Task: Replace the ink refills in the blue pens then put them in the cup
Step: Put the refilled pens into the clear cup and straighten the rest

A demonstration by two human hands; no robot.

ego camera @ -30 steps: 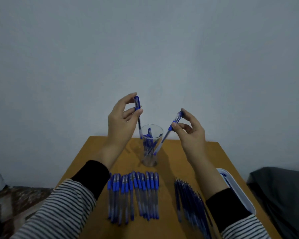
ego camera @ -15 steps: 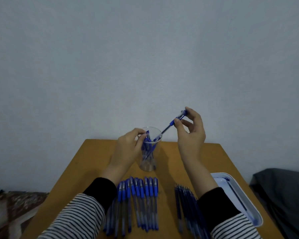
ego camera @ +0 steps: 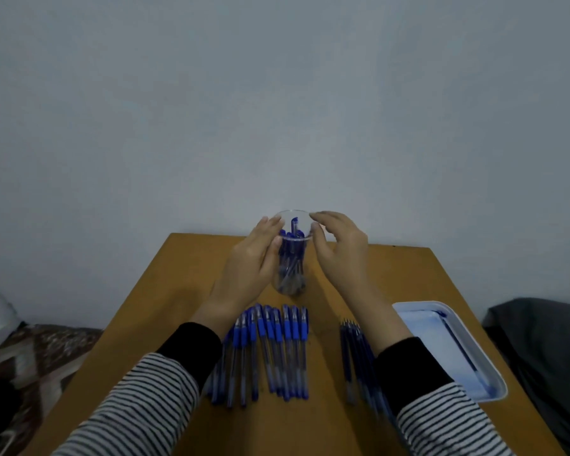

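1. Far L: rug (ego camera: pixel 40 353), brown w/ pale pattern, on the floor beside the counter's L edge.
2. Counter (ego camera: pixel 152 324): tan wood, far edge against a plain grey wall (ego camera: pixel 277 110).
3. L sleeve (ego camera: pixel 139 406): black/white stripes, black cuff, crossing the counter's near L part.
4. L hand (ego camera: pixel 247 268): fingers nearly straight, laid against the cup's L wall, thumb tip at the rim. No pen in it.
5. Cup (ego camera: pixel 295 268): clear plastic, upright, centre of the counter toward the far edge, between the 2 hands. Contents: blue pens (ego camera: pixel 290 248), several, standing at slight tilts, one blue end up near rim level (count not readable).
6. Pen row (ego camera: pixel 277 350): blue pens flat on the counter, side by side, on the near side of the cup, blue grips at the far ends. The L end of the row is hidden under the L forearm.
7. R hand (ego camera: pixel 339 255): fingers loosely curved, holding nothing. Fingertips sit right at the R side of the rim; touching or not, cannot tell.
8. Ink refills (ego camera: pixel 352 350): thin dark-blue bundle, flat, R of the pen row w/ a gap between, partly under the R forearm.
9. R sleeve (ego camera: pixel 441 422): same stripes, black cuff.
10. Tray (ego camera: pixel 435 343): white, rectangular, at the counter's R edge. It has one thin dark stick along its R inner wall and blue smears.
11. Far R, off the counter: dark grey fabric (ego camera: pixel 540 357).
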